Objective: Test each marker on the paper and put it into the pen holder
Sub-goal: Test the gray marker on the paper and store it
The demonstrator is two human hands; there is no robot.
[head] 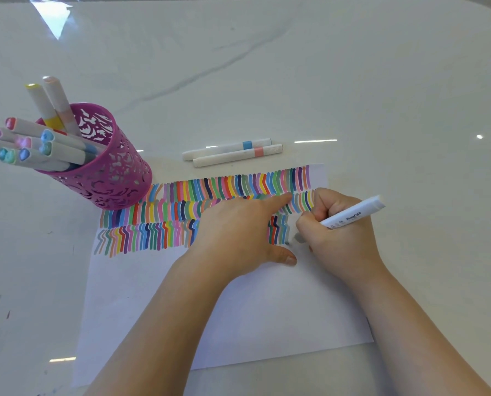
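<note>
Two hands split the work: left hand flat, grip released, pinning the paper against sliding; right hand clasping the marker, tip on the third row. Waiting for it, the pen holder stands at the paper's far-left corner

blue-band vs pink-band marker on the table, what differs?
The blue-band marker has a blue ring; the pink-band marker a pink one. The blue-band marker lies farther from the paper; the pink-band marker lies nearer it and reaches further right. Shared: white bodies, flat on the table, side by side.
</note>
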